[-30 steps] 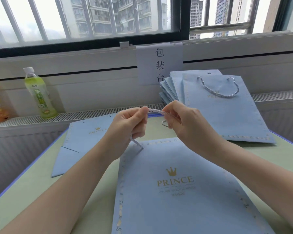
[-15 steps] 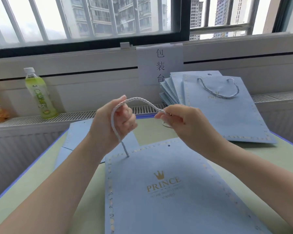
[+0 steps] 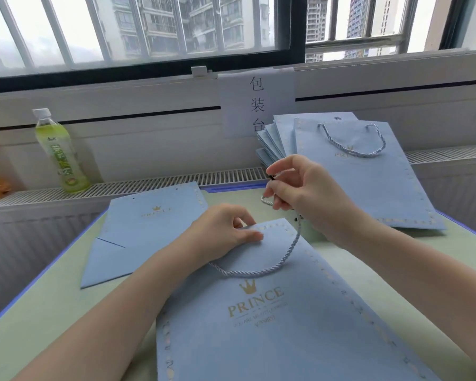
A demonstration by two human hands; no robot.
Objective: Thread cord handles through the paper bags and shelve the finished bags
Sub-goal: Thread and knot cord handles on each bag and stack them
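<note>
1. The cord (image 3: 259,270) was seen looped across the near bag (image 3: 272,312), lying flat on the table (image 3: 52,306).
2. The bag's top edge was pinched by the left hand (image 3: 226,232); the cord's end was pinched by the right hand (image 3: 300,188).
3. A slipped tip could have been pulled back out.
4. One unthreaded bag (image 3: 149,229) and one fanned stack (image 3: 355,166) were counted; two bottles (image 3: 61,152).

bag (image 3: 272,325) – pale blue, flat on table | cord (image 3: 261,271) – looped across its top
</note>
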